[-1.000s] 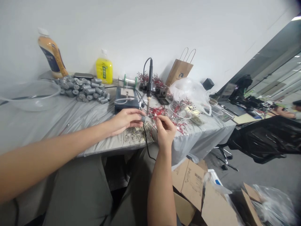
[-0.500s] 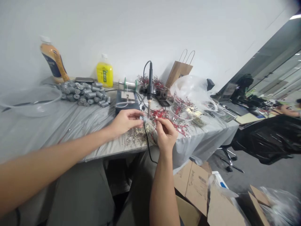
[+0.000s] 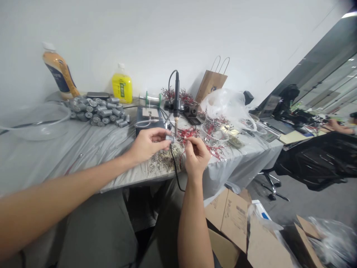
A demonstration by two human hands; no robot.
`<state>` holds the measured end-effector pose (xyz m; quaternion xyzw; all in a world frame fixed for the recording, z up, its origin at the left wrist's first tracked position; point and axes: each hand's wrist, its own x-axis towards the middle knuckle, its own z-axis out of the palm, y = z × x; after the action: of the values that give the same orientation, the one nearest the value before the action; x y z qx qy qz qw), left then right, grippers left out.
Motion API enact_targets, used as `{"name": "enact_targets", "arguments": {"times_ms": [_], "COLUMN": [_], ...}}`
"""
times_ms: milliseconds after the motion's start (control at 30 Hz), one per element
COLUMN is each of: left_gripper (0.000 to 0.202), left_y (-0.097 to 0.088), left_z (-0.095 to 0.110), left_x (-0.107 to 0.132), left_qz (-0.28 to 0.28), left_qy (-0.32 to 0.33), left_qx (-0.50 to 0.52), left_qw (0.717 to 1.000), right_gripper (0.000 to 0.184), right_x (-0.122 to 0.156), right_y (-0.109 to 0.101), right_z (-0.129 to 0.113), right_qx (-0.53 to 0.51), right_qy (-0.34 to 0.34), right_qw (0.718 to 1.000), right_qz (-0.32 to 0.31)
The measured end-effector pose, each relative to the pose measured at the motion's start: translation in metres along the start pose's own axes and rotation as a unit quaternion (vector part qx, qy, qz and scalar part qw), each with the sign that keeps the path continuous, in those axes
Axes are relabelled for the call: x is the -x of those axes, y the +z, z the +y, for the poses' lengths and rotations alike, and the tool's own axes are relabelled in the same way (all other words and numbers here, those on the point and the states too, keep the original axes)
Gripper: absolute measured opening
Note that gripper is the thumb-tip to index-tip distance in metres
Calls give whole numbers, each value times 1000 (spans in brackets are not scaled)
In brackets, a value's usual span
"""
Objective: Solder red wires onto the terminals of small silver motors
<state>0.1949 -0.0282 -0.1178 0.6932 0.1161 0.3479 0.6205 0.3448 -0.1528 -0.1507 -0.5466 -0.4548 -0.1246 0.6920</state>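
My left hand [image 3: 146, 144] pinches a small grey cylinder [image 3: 170, 139] by its body, just below the tip of a soldering iron [image 3: 176, 109] standing upright in a black holder. My right hand [image 3: 196, 156] pinches a thin red wire [image 3: 184, 142] close to the cylinder's end. A tangle of red wires with metal terminals [image 3: 189, 133] lies behind my fingers. Under my hands is a heap of small metal scraps [image 3: 163, 164], crossed by a black cable [image 3: 173, 167]. Farther left, several grey cylinders sit in a pile [image 3: 97, 113].
A soldering station [image 3: 147, 119] and solder spool [image 3: 153, 99] stand behind the hands on a grey-sheeted table [image 3: 69, 149]. Bottles, a paper bag, a plastic bag and clear bowls line the back. Cardboard boxes [image 3: 231, 219] sit below right; a co-worker's arm [image 3: 340, 128] is far right.
Both hands stay in nearly the same place, still holding the cylinder and wire. The whole view has shifted and levelled slightly.
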Motion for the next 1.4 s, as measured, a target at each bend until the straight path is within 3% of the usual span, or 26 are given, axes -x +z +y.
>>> {"name": "enact_targets", "arguments": {"times_ms": [1400], "left_gripper": [34], "left_y": [1], "left_z": [9], "left_x": [3], "left_qz": [10], "left_qy": [13], "left_qx": [1], "left_qw": [1000], "right_gripper": [15], "right_x": [2], "right_y": [4], "right_z": [0], "right_qx": [17], "right_qy": [-23], "right_qw": [1000], "right_qz": [3]}}
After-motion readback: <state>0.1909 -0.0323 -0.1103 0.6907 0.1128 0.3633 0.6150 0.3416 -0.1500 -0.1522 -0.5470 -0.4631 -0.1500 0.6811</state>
